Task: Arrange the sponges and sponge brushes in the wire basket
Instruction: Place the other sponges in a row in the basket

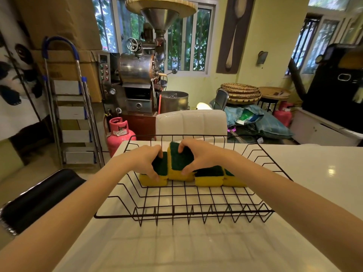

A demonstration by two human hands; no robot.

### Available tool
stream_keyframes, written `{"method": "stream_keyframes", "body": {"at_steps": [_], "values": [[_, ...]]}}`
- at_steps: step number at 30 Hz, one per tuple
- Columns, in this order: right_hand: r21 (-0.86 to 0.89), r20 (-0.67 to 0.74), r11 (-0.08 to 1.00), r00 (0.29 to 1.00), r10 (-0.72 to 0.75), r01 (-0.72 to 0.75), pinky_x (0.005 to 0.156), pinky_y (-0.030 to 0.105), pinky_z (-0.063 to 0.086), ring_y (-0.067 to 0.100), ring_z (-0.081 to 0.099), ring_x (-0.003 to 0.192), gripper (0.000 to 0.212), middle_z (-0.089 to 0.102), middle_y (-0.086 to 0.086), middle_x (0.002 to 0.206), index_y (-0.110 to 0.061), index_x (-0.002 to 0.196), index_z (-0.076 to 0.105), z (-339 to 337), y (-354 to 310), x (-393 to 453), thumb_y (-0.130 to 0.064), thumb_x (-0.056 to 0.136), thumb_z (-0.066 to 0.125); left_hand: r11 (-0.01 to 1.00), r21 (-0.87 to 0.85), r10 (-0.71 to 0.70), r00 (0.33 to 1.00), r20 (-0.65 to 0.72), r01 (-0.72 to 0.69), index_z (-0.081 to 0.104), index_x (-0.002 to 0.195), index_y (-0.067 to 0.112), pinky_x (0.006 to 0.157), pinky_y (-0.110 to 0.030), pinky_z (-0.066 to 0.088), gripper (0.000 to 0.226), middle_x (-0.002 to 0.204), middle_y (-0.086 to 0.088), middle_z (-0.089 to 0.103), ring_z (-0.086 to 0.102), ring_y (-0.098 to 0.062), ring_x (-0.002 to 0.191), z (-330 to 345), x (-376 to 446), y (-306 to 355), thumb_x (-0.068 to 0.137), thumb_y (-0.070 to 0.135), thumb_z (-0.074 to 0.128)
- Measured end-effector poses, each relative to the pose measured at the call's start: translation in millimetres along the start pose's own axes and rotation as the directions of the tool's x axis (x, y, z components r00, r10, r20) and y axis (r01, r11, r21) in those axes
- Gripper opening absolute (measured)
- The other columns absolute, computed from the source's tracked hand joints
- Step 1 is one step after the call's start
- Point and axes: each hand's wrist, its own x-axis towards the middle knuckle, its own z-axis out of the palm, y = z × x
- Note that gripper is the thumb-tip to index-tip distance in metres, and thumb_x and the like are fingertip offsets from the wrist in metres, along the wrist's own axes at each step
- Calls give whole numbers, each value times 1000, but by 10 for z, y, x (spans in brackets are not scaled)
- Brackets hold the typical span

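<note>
Left hand (146, 160) fingers (159, 152) curled over the top of the far-left sponge (157, 174), thumb low on its near face, gripping it. Right hand (198, 156) fingers (181, 148) hooked over the raised second sponge (179, 161), thumb at its lower edge, holding it tilted up above its neighbours. Just right of that, two more sponges (209, 176) lying flat, green side up, yellow below, all four touching in a row. Row set across the back half of the black wire basket (182, 213); front half bare grid. Basket resting on a glossy white counter (314, 169). Beyond the counter edge, a white padded chair back (191, 122), a pink gas cylinder (119, 132), a steel roasting machine (141, 67), a stepladder (70, 107) against cardboard boxes, woven trays (241, 92) stacked to the right, green walls and barred windows.
</note>
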Motion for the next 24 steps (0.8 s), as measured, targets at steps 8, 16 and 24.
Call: {"method": "stream_keyframes", "body": {"at_steps": [8,16,24], "values": [[-71,67,997,998,-9,14,81,27,41,21,47,103,60,49,10,122,-13,120,46,64,-53,23,-32,71,74,999,-33,20,1000,23,-20,42,118,17,81,-27,43,59,118,-6,51,46,-16,95,-24,-9,-41,70,28,74],[9,48,1000,999,1,-2,63,18,38,17,47,88,51,48,1,104,-14,113,47,142,11,3,-35,73,72,999,17,37,998,51,-38,41,120,16,82,-27,42,58,119,-5,50,44,-15,95,2,3,7,72,27,72],[-80,134,996,990,41,-30,107,47,30,31,23,132,62,39,8,133,-19,122,41,175,39,-67,-37,72,73,993,118,26,999,25,-29,40,122,18,91,-33,44,55,124,-6,50,48,-21,107,41,-60,67,76,28,68]]}}
